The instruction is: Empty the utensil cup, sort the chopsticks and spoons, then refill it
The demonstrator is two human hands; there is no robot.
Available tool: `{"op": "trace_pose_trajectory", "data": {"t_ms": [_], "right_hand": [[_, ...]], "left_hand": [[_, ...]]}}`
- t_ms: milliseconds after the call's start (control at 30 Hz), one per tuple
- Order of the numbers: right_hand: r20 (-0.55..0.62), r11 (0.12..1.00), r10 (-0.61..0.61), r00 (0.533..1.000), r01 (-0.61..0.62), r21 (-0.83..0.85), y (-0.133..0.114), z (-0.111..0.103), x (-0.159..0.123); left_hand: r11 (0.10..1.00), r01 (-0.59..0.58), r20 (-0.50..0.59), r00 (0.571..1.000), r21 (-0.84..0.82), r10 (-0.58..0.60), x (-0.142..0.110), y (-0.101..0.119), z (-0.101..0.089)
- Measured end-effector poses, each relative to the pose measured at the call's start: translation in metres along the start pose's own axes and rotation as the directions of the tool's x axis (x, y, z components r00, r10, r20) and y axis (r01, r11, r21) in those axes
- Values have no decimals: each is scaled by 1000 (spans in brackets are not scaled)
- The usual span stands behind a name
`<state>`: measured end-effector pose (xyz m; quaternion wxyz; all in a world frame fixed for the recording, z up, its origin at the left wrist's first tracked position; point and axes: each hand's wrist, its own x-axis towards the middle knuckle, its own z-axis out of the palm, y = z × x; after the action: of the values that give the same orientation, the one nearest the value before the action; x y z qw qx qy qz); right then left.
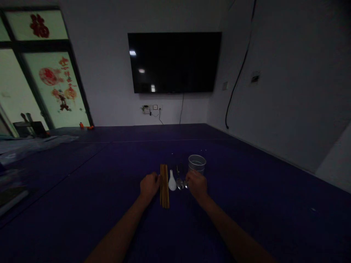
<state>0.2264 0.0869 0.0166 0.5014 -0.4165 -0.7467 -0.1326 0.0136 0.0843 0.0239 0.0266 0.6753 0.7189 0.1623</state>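
Note:
A row of wooden chopsticks (164, 188) lies side by side on the blue tabletop. My left hand (149, 185) rests at their left edge, fingers curled in, and nothing shows in it. Right of the chopsticks lies a white soup spoon (172, 183), bowl toward me. Beside it are metal spoons (179, 183), their dark handles hard to make out. My right hand (197, 184) is closed at a metal spoon (186, 184), whose bowl shows left of the fingers; the rest is hidden. Just behind that hand stands a round metal cup (197, 160), upright.
The blue table (109, 219) reaches back to the wall. At the far left are clear plastic sheeting (35, 146), a dark holder (31, 128) with handles sticking up, and small orange items (90, 127). A television (175, 62) hangs on the wall.

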Motion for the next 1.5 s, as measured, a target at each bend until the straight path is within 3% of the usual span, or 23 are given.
{"op": "trace_pose_trajectory", "data": {"t_ms": [67,233,800,1500], "right_hand": [[86,996,-51,995,58,-73,-3,6,-3],[250,981,50,967,0,-196,1,12,-4],[384,970,135,913,-43,-238,-2,10,-1],[412,965,164,896,-60,-255,-3,7,0]], "left_hand": [[1000,-17,16,1000,22,16,-2,2,-1],[999,-20,39,999,45,18,-5,5,-3],[996,-77,28,997,52,75,-5,4,0],[991,-115,44,993,68,112,-4,5,1]]}}
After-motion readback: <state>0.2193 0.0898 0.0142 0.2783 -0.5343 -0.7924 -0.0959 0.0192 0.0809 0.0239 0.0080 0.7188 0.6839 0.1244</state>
